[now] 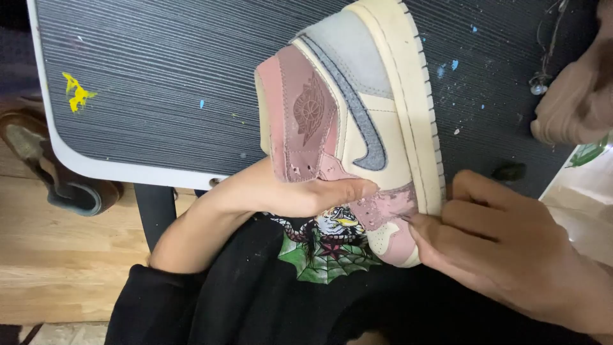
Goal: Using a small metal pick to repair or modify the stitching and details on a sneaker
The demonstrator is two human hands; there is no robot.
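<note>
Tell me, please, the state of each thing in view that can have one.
Cream, pink and grey high-top sneaker: on its side, pink leather peeling.
Left hand: gripping the sneaker's ankle.
Right hand: fingertips on the sole edge.
Dark ribbed tabletop: paint-spattered.

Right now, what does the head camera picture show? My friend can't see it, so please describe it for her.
Two bare hands hold a worn pink, cream and grey high-top sneaker over a dark, paint-flecked table. The left hand grips its ankle; the right hand pinches the sole edge near the toe. A black printed shirt lies below.
</note>
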